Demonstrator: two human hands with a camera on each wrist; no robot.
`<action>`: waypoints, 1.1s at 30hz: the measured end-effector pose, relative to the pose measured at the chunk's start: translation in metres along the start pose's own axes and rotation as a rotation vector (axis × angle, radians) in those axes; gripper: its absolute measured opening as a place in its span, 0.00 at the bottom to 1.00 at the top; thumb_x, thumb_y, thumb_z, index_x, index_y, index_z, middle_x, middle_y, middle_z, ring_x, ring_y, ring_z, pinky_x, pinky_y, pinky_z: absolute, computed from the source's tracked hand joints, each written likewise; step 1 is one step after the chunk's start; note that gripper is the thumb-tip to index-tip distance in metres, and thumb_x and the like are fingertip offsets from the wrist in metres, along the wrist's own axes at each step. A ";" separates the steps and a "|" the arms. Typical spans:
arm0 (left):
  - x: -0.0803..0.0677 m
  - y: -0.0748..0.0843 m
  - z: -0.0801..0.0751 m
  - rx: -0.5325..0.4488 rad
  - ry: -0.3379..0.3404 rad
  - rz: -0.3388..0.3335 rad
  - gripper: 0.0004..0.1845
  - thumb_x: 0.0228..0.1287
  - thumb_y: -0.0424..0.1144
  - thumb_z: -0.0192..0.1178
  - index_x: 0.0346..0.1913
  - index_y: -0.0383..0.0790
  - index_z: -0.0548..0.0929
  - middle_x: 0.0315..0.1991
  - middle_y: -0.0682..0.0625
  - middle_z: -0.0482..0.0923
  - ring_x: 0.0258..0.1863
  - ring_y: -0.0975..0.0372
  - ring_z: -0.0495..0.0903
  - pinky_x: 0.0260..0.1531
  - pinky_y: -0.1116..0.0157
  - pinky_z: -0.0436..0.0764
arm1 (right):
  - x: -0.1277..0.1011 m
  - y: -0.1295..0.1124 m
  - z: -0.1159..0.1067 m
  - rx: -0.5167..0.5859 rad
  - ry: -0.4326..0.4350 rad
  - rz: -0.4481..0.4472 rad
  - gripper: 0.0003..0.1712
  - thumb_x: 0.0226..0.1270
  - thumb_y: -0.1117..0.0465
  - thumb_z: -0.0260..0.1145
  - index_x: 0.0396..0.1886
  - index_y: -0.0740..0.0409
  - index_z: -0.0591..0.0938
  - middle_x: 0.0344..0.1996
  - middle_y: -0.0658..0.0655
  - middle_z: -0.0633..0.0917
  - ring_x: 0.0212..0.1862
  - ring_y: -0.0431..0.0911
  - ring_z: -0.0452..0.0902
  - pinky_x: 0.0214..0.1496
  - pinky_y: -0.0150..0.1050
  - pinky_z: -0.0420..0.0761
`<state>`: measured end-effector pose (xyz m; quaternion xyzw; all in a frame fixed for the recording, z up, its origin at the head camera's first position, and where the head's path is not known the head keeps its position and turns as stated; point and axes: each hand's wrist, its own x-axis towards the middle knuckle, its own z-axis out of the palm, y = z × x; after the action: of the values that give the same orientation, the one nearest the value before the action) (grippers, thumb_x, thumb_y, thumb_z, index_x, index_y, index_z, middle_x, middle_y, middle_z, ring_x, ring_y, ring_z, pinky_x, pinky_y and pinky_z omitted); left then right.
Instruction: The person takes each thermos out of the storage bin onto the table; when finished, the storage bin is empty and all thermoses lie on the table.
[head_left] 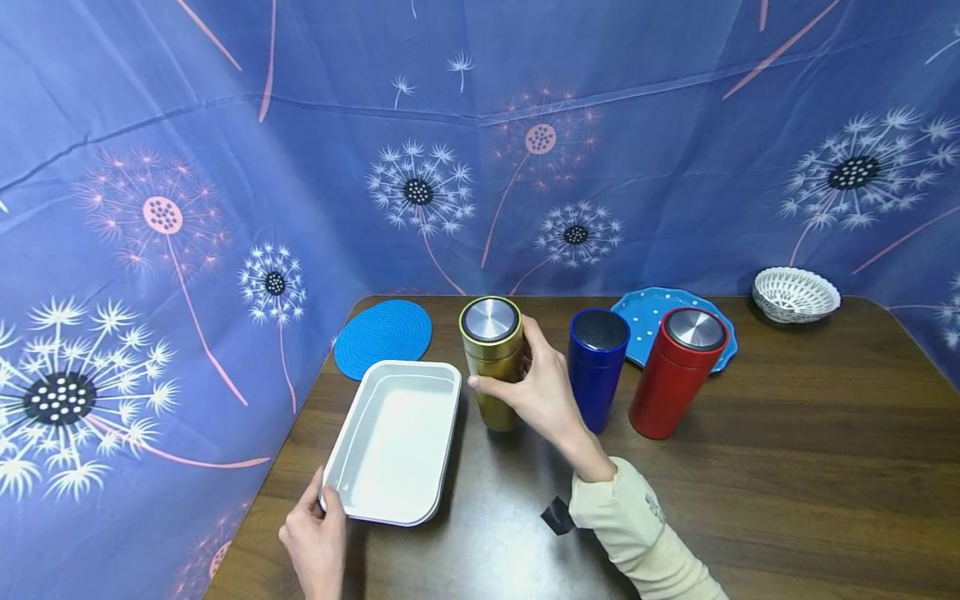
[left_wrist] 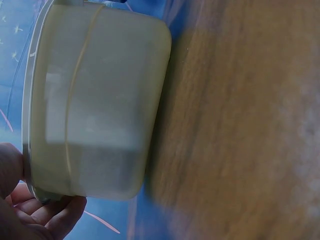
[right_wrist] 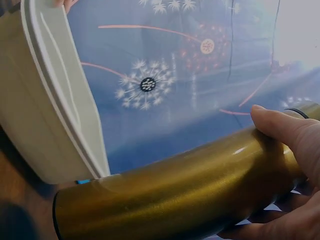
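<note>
Dark wood surface (head_left: 787, 467), blue dandelion-print cloth (head_left: 225, 167) as backdrop on all sides. White tray (head_left: 393, 442) near left; gold flask (head_left: 492, 360) upright just right of it, then blue flask (head_left: 596, 367), red flask (head_left: 675, 375). Far side: blue mat (head_left: 382, 336), dotted plate (head_left: 648, 310), white basket (head_left: 795, 293). Head view alone shows the row. Right wrist view: right hand (head_left: 543, 387) fingers (right_wrist: 280, 125) wrap the gold flask. Left hand (head_left: 315, 537) fingers (left_wrist: 55, 217) grip the tray's near corner.
</note>
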<state>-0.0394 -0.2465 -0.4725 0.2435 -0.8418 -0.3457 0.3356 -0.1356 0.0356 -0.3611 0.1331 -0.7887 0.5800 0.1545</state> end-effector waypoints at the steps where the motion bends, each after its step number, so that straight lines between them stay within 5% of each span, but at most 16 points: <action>1: 0.000 0.000 0.000 -0.005 0.000 0.002 0.15 0.57 0.26 0.59 0.48 0.32 0.86 0.36 0.34 0.85 0.22 0.74 0.69 0.23 0.74 0.67 | -0.001 0.002 0.001 -0.004 0.005 0.001 0.49 0.42 0.57 0.83 0.66 0.52 0.69 0.55 0.58 0.81 0.55 0.52 0.79 0.54 0.53 0.78; 4: 0.000 0.000 0.000 -0.004 0.004 0.004 0.15 0.57 0.26 0.59 0.48 0.32 0.87 0.35 0.35 0.85 0.22 0.77 0.68 0.23 0.73 0.68 | -0.003 0.007 0.003 -0.020 0.022 0.007 0.49 0.42 0.57 0.83 0.66 0.52 0.70 0.54 0.59 0.82 0.54 0.52 0.79 0.53 0.52 0.78; 11: 0.000 0.000 0.000 0.015 0.009 0.011 0.16 0.57 0.26 0.59 0.48 0.34 0.87 0.35 0.35 0.85 0.23 0.67 0.74 0.25 0.72 0.69 | -0.004 0.022 0.009 -0.041 0.061 0.042 0.48 0.41 0.57 0.83 0.64 0.53 0.70 0.53 0.59 0.82 0.53 0.53 0.80 0.52 0.51 0.78; 19: -0.002 0.000 0.001 0.017 0.016 0.014 0.15 0.58 0.27 0.60 0.48 0.35 0.87 0.37 0.38 0.86 0.29 0.74 0.76 0.31 0.67 0.73 | -0.007 0.034 0.013 -0.057 0.083 0.078 0.50 0.41 0.56 0.83 0.66 0.53 0.69 0.55 0.59 0.81 0.56 0.53 0.78 0.56 0.52 0.76; 24: -0.002 0.001 0.002 0.025 0.012 0.014 0.15 0.57 0.27 0.59 0.48 0.34 0.87 0.37 0.37 0.86 0.26 0.64 0.77 0.29 0.66 0.72 | -0.008 0.040 0.013 -0.060 0.097 0.080 0.51 0.41 0.56 0.83 0.67 0.54 0.69 0.55 0.60 0.81 0.56 0.54 0.78 0.55 0.52 0.76; 33: -0.001 0.001 0.001 0.025 0.010 0.015 0.15 0.58 0.26 0.59 0.48 0.33 0.87 0.36 0.36 0.86 0.24 0.65 0.74 0.26 0.71 0.69 | -0.007 0.046 0.015 -0.079 0.113 0.077 0.50 0.41 0.56 0.83 0.66 0.54 0.69 0.55 0.60 0.82 0.55 0.55 0.78 0.56 0.52 0.75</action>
<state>-0.0395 -0.2448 -0.4724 0.2432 -0.8460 -0.3316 0.3394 -0.1481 0.0345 -0.4081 0.0637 -0.8055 0.5606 0.1814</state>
